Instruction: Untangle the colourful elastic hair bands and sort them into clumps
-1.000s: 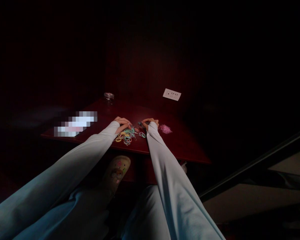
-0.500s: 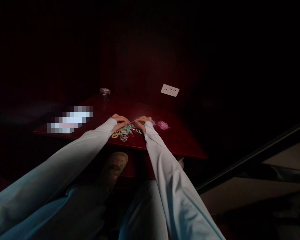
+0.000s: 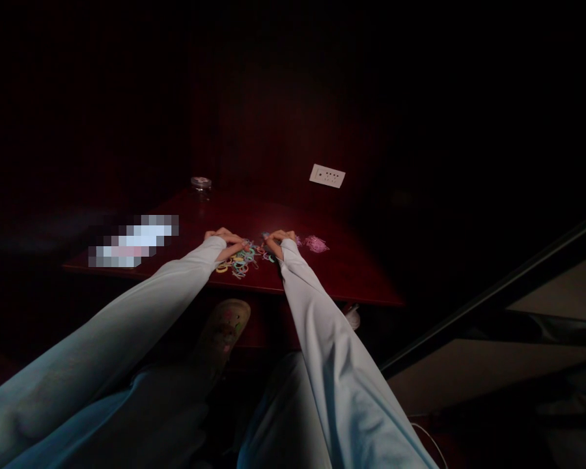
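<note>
Colourful hair ties, yellow, teal and pink, lie in a loose heap near the table's front edge. My left hand is over the left of this heap, its fingers pinched together; what they hold is too small to make out. Just to the right, my right hand is also closed in a pinch, with small coloured bits by its fingertips that I cannot name. A pile of pink bands lies on the table beyond my right hand, with a purple bit partly hidden beside it.
On the dark red table, a lidded clear jar stands at the back left. A bright, pixelated flat object lies at the left. A white socket plate is behind. Below the table edge shows a clog.
My hands have drawn slightly apart, the left one moving a little left. More of the coloured heap shows between them. The view has shifted slightly.
</note>
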Tool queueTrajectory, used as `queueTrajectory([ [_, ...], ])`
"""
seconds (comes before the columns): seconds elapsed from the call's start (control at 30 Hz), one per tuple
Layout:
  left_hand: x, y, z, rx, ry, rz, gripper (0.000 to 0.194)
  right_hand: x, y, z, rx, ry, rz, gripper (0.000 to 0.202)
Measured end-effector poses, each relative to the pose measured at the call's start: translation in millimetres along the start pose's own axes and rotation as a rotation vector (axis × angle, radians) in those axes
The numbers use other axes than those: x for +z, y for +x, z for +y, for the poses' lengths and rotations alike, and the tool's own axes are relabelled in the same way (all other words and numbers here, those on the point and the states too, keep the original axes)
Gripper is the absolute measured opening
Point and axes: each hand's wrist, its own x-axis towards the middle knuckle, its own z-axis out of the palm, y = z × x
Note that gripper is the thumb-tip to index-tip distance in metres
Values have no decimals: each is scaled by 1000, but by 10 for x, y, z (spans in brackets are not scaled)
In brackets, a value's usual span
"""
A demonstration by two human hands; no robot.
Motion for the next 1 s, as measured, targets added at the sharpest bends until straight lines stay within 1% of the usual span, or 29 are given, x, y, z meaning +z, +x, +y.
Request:
queueTrajectory([
  [0.07,4,1,-8,5,-7,-1,35,19,8,-10,8,-28,11,19],
  [0.13,9,3,-13,-1,-10,-6,35,26,7,-20,10,-41,-27,16],
  [0.23,12,10,-24,-16,-5,-12,34,28,-1,-20,2,-63,-50,10],
  [0.33,7,17,-36,-11,10,-19,34,31,-4,-10,-37,-83,-80,11],
  [0.5,13,32,-40,-8,15,-18,33,23,-10,-23,-18,-114,-136,10],
  [0.73,95,69,-38,-54,21,44,35,11,-26,-50,-42,-135,-135,8],
  [0.9,40,44,-50,42,-26,27,35,20,20,-9,5,-48,-57,3],
  [0.93,28,39,-52,50,-32,21,35,20,35,8,11,-23,-40,4],
  [1.0,13,32,-53,52,-34,17,35,13,70,44,12,49,-27,11],
])
